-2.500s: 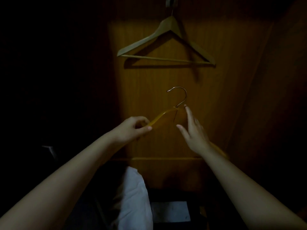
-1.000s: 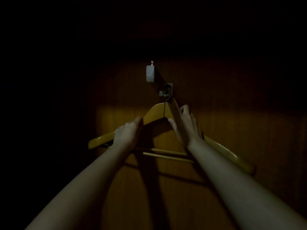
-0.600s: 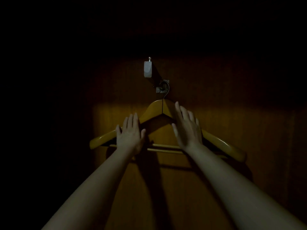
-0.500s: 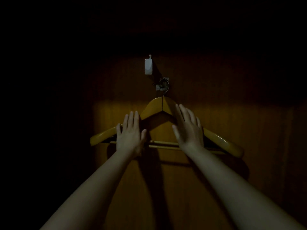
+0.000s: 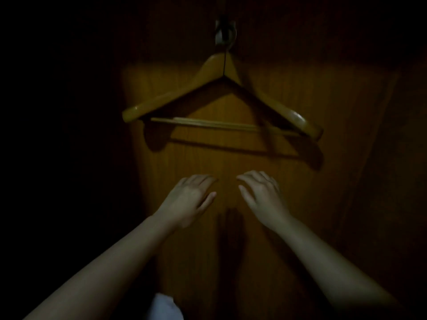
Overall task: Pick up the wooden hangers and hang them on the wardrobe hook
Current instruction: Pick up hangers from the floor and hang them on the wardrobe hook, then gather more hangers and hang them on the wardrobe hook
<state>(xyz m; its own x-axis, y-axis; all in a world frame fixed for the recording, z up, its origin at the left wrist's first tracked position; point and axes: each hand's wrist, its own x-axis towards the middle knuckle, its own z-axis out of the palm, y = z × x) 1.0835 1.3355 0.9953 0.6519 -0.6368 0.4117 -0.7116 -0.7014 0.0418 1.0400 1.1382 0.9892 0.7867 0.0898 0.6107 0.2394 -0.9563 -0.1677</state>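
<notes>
Wooden hangers [image 5: 175, 95] hang stacked on the wardrobe hook [image 5: 225, 34] against the lit wood back panel; two crossbars [image 5: 215, 124] show, one just behind the other. My left hand [image 5: 188, 200] and my right hand [image 5: 262, 196] hover side by side well below the hangers, palms down, fingers relaxed, holding nothing and touching nothing.
The wardrobe's wood back panel [image 5: 231, 158] fills the middle, with a side wall [image 5: 381, 158] at the right. Darkness covers the left. A white cloth-like thing [image 5: 165, 308] shows at the bottom edge.
Both hands have left the hangers and dropped down away from them. The view has tilted down, so the hook and hangers now sit higher in the frame.
</notes>
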